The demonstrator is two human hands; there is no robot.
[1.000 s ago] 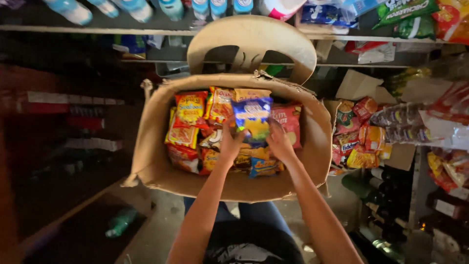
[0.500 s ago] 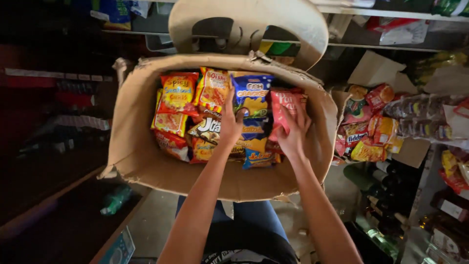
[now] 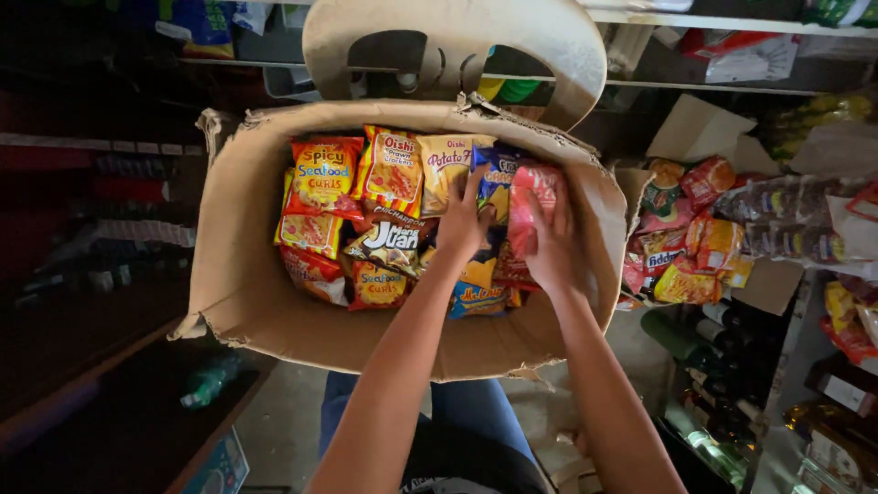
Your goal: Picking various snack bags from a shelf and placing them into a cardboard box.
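The red snack packet (image 3: 533, 206) stands upright at the right side of the cardboard box (image 3: 240, 274), the right hand (image 3: 555, 242) wrapped around it, fingers closed on its edge. Beside it the left hand (image 3: 464, 222) lies spread, unclenched, on a blue packet (image 3: 498, 178), holding nothing. The box looks well filled with orange and yellow snack bags (image 3: 322, 174), though bare cardboard shows along its left wall. More packets (image 3: 681, 247) wait on the shelf to the right, behind a pale plastic chair (image 3: 558, 46).
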